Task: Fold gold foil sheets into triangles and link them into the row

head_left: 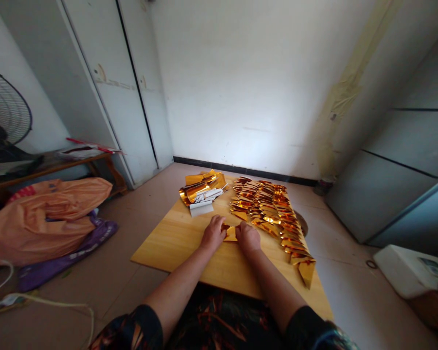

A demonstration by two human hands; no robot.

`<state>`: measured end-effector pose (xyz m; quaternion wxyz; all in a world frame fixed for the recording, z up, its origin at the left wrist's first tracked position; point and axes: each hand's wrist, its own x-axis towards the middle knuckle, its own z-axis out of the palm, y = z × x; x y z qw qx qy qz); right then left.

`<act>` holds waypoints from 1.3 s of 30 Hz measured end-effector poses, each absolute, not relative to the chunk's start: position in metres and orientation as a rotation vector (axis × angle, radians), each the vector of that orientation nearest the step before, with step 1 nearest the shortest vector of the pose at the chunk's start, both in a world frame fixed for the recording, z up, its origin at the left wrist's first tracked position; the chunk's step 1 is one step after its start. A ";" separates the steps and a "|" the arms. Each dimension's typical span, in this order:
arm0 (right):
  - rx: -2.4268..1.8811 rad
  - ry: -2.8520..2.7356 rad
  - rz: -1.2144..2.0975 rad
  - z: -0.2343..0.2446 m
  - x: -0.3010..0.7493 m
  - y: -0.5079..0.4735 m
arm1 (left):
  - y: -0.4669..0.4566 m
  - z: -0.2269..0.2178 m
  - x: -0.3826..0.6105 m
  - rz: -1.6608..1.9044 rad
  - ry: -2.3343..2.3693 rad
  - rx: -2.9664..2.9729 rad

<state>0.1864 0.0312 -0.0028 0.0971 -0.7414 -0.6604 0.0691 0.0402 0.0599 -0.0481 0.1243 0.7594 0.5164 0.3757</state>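
Observation:
A piece of gold foil paper [231,234] lies between my two hands, low over the wooden board [168,243]. My left hand [214,232] is closed on its left end, and my right hand [248,236] grips the right end. The fingertips partly hide the paper's folds. To the right, folded gold foil pieces [264,206] overlap in several rows that run down to the board's right edge. Beyond my left hand lies a loose pile of gold foil sheets [200,187], some showing their white backs.
On the left stand a cabinet [120,87], a fan [7,107] and a low wooden bench [109,170]. An orange bag [54,214] and a purple bag [69,255] lie on the floor near a pale cable [58,302]. A white box [410,270] sits at the right, before a grey refrigerator-like unit [387,184].

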 end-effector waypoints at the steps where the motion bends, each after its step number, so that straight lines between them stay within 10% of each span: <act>1: -2.201 -1.953 0.222 -0.001 0.186 0.032 | 0.060 -0.048 0.040 1.086 1.515 2.211; 39: -2.342 -1.867 0.106 0.001 0.176 0.036 | 0.046 -0.028 0.044 0.836 1.669 2.389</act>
